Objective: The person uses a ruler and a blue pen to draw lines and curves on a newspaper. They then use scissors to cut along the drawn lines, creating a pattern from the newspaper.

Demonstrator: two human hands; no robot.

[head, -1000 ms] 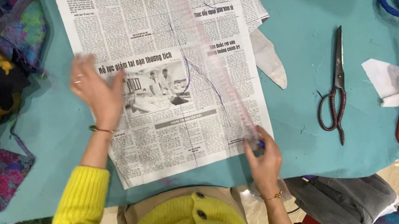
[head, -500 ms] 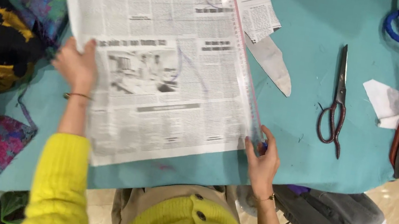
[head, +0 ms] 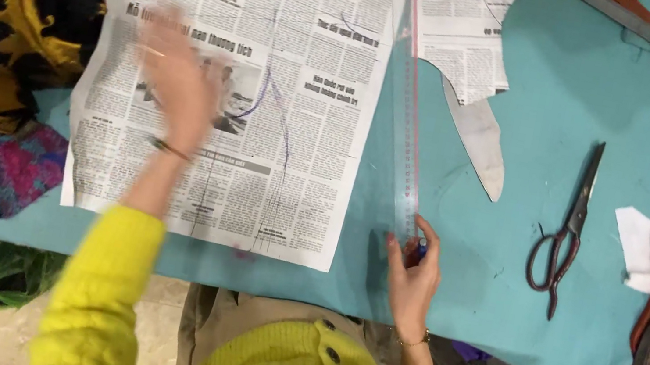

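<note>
Head view: long clear plastic ruler with red markings (head: 409,108) lies on the teal table (head: 574,84), running from near edge away, tilted slightly left. Right hand (head: 410,269) pinches its near end. Left hand (head: 177,85), open and blurred, flat on the printed newspaper sheet (head: 282,23) beside it.

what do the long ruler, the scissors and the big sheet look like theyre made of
Ruler: apparently clear plastic, since the teal table shows through it; a red line runs along it.
Scissors: dark metal blades, probably steel, dull finish.
Big sheet: thin matte newsprint paper, printed, with drawn curves.
</note>
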